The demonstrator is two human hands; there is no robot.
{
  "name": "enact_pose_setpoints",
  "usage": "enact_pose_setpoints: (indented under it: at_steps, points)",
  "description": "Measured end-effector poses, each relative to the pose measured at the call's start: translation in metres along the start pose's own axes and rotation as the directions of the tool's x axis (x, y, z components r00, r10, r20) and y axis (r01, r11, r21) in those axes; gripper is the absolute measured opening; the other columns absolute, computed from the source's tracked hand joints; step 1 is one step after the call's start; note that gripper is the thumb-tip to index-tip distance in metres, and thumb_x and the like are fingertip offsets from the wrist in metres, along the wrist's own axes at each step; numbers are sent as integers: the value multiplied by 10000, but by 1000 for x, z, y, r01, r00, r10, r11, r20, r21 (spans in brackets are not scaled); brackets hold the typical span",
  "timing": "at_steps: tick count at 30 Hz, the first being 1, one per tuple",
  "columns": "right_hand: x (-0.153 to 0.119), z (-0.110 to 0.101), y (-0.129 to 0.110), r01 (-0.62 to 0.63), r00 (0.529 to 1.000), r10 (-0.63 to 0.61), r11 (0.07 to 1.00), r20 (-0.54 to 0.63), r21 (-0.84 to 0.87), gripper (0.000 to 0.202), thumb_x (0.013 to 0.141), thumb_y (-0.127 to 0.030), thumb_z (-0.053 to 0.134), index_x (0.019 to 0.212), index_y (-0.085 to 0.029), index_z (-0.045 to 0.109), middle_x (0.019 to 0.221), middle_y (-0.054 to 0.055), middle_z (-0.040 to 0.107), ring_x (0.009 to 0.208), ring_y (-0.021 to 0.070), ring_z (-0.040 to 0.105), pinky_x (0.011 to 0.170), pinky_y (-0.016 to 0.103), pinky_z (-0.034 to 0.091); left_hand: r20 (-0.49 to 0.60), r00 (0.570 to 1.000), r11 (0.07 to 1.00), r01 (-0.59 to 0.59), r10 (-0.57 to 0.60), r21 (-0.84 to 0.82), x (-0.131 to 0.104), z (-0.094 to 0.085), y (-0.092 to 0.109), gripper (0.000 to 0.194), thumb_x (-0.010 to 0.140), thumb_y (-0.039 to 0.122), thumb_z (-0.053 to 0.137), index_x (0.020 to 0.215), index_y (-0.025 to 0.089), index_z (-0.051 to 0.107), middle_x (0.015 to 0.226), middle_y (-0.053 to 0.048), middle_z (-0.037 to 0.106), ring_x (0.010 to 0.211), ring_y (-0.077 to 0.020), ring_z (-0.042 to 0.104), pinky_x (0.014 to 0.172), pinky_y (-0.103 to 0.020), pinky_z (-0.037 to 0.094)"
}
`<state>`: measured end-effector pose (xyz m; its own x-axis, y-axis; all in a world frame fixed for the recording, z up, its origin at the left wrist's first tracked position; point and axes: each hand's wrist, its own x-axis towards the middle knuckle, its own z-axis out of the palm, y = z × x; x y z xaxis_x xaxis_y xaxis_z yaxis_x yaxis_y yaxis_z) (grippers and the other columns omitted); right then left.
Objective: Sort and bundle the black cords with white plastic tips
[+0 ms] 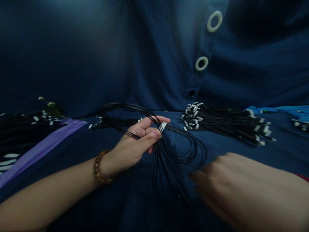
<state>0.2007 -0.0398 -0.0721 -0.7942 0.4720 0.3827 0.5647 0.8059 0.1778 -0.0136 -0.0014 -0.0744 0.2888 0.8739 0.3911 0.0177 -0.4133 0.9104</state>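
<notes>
My left hand (142, 137) is closed, thumb against fingers, around a looped bundle of thin black cords (185, 154). A white end piece (163, 125) shows at the pinch. Loops stick out on both sides of the hand, and loose strands hang below it. At the lower right, my right hand (224, 180) is blurred, with its fingers curled under in a closed shape. Whatever it may hold is hidden. It is close to the right-hand loops of the bundle, and I cannot tell whether it touches them.
Dark blue cloth (154, 74) with eyelets covers the area ahead and below. A pile of black cords with white tips (217, 122) lies to the right. More dark cords (14, 132) lie left, by a purple strip (48, 143) and small white flowers (51, 104). Blue material (285, 111) is far right.
</notes>
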Motion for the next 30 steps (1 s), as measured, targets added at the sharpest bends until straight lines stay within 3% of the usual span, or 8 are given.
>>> enact_pose_setpoints:
  at_steps: [3,5,9,12,15,19,27,30]
  points:
    - [20,-8,5,-14,956,-22,993,291,120,129,671,-122,517,628,-207,604,555,-8,592,468,127,550,423,230,332,16,1000,1000,10,-10,-25,0,1,0,259,822,262,532,1079,250,566,648,39,489,463,-38,371,408,-129,309]
    - [30,-10,10,-84,937,25,984,350,155,159,720,-130,485,674,-198,621,565,-10,595,480,122,554,447,222,342,36,999,999,18,-17,-43,-1,2,1,253,827,264,530,1078,261,564,636,46,477,456,-31,373,411,-126,306]
    - [40,-4,24,-155,942,89,971,323,184,197,750,-104,446,738,-168,632,664,20,630,574,129,575,547,224,386,44,999,1000,22,-21,-8,-2,3,4,257,831,282,526,1082,241,559,620,45,483,443,-27,381,400,-130,286]
    - [42,-4,28,-138,944,19,930,329,341,206,733,-55,444,745,-167,617,665,-5,627,582,104,567,566,193,400,43,999,1000,18,-18,3,-3,3,5,261,828,290,528,1084,248,554,579,54,478,429,-33,381,388,-129,277]
    - [43,-10,24,-143,951,-45,813,306,565,278,756,-18,416,831,-180,629,719,-40,644,623,76,581,585,154,419,70,997,999,20,-18,-28,-3,3,3,260,823,277,536,1080,247,559,562,54,484,423,-36,388,381,-128,277]
    - [43,-15,17,-146,986,42,687,162,712,281,798,-35,423,910,-168,644,843,-33,661,748,82,601,688,157,441,114,993,989,-7,24,-145,-2,1,-3,251,816,276,547,1064,248,570,658,43,506,428,-20,397,389,-127,295]
    - [44,-7,10,-287,958,136,487,253,825,155,799,-96,456,830,-140,601,703,-9,626,633,104,599,566,177,465,93,995,992,-34,46,-123,-4,-1,-10,279,831,298,533,1109,280,534,622,45,500,446,-27,419,416,-121,317]
    - [42,-3,8,-349,937,165,387,308,854,152,822,-117,429,874,-151,568,712,-17,613,511,71,573,426,133,420,87,995,992,-42,52,-117,-4,-1,-11,273,835,299,527,1108,302,531,622,47,496,456,-27,426,417,-115,314]
